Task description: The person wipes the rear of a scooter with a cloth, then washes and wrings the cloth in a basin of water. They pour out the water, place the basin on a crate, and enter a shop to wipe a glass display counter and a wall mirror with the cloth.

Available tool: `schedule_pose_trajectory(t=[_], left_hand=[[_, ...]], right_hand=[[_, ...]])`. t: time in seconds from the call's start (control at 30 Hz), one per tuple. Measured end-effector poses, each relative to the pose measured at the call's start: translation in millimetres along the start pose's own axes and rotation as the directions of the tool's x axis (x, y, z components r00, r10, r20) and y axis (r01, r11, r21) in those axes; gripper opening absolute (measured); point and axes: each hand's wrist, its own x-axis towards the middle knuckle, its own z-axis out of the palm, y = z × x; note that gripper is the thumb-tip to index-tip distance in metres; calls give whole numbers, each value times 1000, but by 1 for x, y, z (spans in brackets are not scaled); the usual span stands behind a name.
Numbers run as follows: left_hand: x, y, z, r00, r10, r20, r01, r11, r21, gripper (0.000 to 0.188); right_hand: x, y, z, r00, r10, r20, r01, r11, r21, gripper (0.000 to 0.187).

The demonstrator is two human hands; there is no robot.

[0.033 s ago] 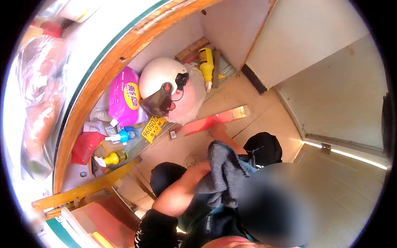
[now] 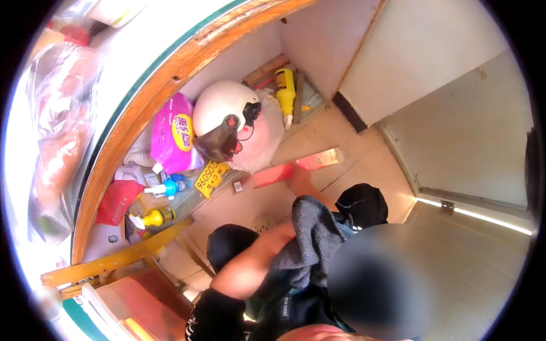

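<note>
A long flat red box (image 2: 272, 175) with a pale printed end and a white label lies across the floor tiles ahead of me. My right hand (image 2: 299, 177) reaches down to its middle, with its fingers closed over the near edge; they look slightly blurred. Nearer to me, my left forearm runs in under a crumpled grey cloth (image 2: 311, 233). That cloth hangs in folds over my left hand and hides its fingers, bunched up as if gripped from beneath. Both my dark-clad knees flank the arms, and a blurred round patch covers the lower right.
Beyond the box stand a white helmet (image 2: 222, 105), a purple bag (image 2: 172, 133) and a yellow bottle (image 2: 285, 94). A yellow plate (image 2: 210, 177), a blue bottle (image 2: 170, 186) and another yellow bottle (image 2: 159, 216) lie left. A wooden-edged counter (image 2: 142, 85) overhangs them; a door (image 2: 455, 133) stands right.
The grey cloth and my left forearm have shifted slightly to the right. My right hand stays at the red box, which keeps its place on the floor.
</note>
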Motion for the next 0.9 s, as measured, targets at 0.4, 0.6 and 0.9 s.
schedule_pose_trajectory(t=[0.4, 0.6, 0.9], left_hand=[[-20, -10, -6, 992, 68, -108, -69, 998, -4, 40], [-20, -2, -12, 959, 192, -211, -196, 981, 4, 42], [43, 102, -33, 731, 597, -330, -559, 801, 213, 45]], right_hand=[[23, 24, 18, 862, -422, -280, 286, 862, -418, 33], [3, 12, 3, 983, -123, -140, 145, 976, 165, 32], [-100, 7, -93, 992, -54, 113, -80, 422, 903, 30]])
